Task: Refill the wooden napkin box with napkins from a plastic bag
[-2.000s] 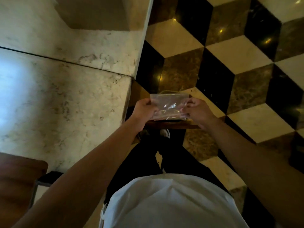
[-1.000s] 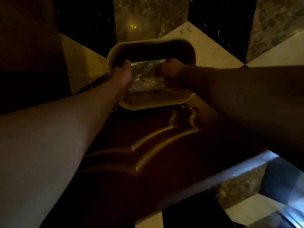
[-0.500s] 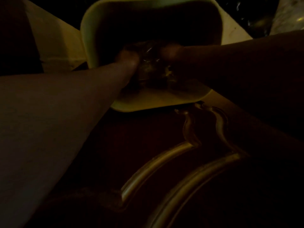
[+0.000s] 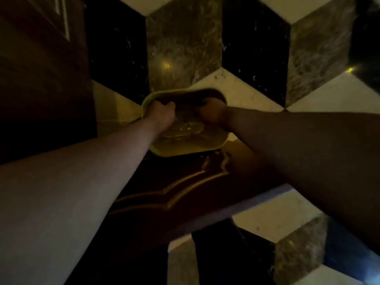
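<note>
Clearly both hands are down at the mouth of a yellow-green bin (image 4: 185, 148) standing on the checkered floor (image 4: 253, 93) at the centre of the frame, beside a dark carved wooden panel (image 4: 174, 194). The left hand (image 4: 161, 115) is curled into a fist over the bin's left rim; the right hand (image 4: 211, 112) is curled too, at the right rim. Whatever they pinch is lost in shadow; I cannot tell whether the plastic bag lies between them, and only a faint glint shows low in the bin. No napkin box is in view.

My guess is that the empty bag is being thrown away. To do that well, push it fully below the rim before letting go, since thin film springs back and drifts out. Loosen both grips together, then lift the hands straight up so that nothing clings to the fingers.
</note>
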A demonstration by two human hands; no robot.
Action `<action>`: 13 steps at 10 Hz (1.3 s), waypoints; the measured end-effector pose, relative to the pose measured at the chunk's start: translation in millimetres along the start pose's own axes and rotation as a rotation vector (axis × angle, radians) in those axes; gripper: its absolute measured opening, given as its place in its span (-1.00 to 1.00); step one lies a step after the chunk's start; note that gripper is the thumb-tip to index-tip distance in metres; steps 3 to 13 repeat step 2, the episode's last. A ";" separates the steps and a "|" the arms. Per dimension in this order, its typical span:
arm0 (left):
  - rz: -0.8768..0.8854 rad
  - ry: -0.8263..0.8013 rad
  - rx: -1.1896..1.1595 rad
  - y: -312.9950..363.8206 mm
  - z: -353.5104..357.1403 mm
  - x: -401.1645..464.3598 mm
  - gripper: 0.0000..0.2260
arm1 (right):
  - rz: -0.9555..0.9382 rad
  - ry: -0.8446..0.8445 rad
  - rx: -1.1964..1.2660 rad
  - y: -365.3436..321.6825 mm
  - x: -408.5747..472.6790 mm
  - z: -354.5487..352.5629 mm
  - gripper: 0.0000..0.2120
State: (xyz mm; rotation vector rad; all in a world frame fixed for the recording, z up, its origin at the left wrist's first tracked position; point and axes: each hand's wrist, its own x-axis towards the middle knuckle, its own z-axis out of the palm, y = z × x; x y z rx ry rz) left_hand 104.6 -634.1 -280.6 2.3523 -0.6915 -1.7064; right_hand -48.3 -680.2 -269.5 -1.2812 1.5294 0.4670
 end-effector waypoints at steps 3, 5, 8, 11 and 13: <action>0.095 0.027 0.180 70.1 -68.4 -136.5 -0.64 | -0.141 0.108 -0.185 -50.7 -123.1 -59.1 -0.58; 0.095 0.027 0.180 70.1 -68.4 -136.5 -0.64 | -0.141 0.108 -0.185 -50.7 -123.1 -59.1 -0.58; 0.095 0.027 0.180 70.1 -68.4 -136.5 -0.64 | -0.141 0.108 -0.185 -50.7 -123.1 -59.1 -0.58; 0.095 0.027 0.180 70.1 -68.4 -136.5 -0.64 | -0.141 0.108 -0.185 -50.7 -123.1 -59.1 -0.58; 0.095 0.027 0.180 70.1 -68.4 -136.5 -0.64 | -0.141 0.108 -0.185 -50.7 -123.1 -59.1 -0.58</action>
